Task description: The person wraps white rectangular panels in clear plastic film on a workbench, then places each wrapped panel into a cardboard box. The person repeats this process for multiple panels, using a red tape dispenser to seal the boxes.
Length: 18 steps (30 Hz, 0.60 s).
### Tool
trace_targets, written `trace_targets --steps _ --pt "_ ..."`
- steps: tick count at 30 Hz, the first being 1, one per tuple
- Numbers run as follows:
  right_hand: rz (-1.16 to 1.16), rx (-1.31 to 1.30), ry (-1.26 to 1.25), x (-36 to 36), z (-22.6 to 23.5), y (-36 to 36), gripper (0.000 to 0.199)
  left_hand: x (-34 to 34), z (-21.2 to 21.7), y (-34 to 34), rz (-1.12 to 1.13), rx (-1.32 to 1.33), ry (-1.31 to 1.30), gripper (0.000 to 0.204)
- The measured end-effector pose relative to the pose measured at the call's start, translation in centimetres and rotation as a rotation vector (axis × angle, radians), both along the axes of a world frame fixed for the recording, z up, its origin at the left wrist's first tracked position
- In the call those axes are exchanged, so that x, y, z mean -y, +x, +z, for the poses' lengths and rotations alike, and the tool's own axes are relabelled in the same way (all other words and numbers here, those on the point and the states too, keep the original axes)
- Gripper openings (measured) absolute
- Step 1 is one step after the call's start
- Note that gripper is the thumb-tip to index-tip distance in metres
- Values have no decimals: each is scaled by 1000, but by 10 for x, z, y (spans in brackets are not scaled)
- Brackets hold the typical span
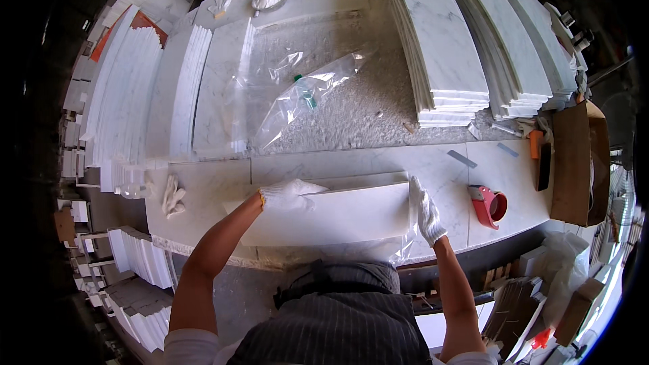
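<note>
Two gloved hands on white marble slab [331, 213], plastic-sleeved.

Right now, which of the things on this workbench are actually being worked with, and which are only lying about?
In use:
left hand in a white glove, flat on the white marble slab
right hand, gloved, at the slab's right end
clear plastic wrap at that end

Lying about:
red tape dispenser
stacks of white marble slabs
loose clear plastic bag
spare white gloves
brown cardboard box

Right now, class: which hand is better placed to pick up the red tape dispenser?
The right hand. It rests at the right end of the marble slab, on the same side as the tape dispenser. The left hand lies flat farther left on the slab.
</note>
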State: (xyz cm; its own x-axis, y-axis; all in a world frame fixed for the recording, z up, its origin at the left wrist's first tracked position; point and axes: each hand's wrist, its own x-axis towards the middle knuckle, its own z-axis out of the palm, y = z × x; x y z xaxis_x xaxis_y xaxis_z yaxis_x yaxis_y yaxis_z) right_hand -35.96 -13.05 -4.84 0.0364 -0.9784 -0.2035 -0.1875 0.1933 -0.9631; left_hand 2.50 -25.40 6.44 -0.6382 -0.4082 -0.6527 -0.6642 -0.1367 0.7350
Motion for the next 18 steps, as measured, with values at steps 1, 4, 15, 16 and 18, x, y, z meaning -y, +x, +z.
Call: trace_targets --steps 1,4,15,16,18 --pt "8 -56 -24 0 0 -1 58 6 2 -6 21 0 41 55" --pt "52 -244 -36 3 18 0 56 20 -8 -13 16 9 44 55" --pt "-26 -506 -133 -2 20 27 60 14 19 -26 -66 317 -893 22" --pt "-63 -515 -104 -1 25 35 60 15 35 -24 81 281 -991 22" --pt "-88 -485 -128 -5 19 39 63 13 63 -14 390 209 -1217 23"
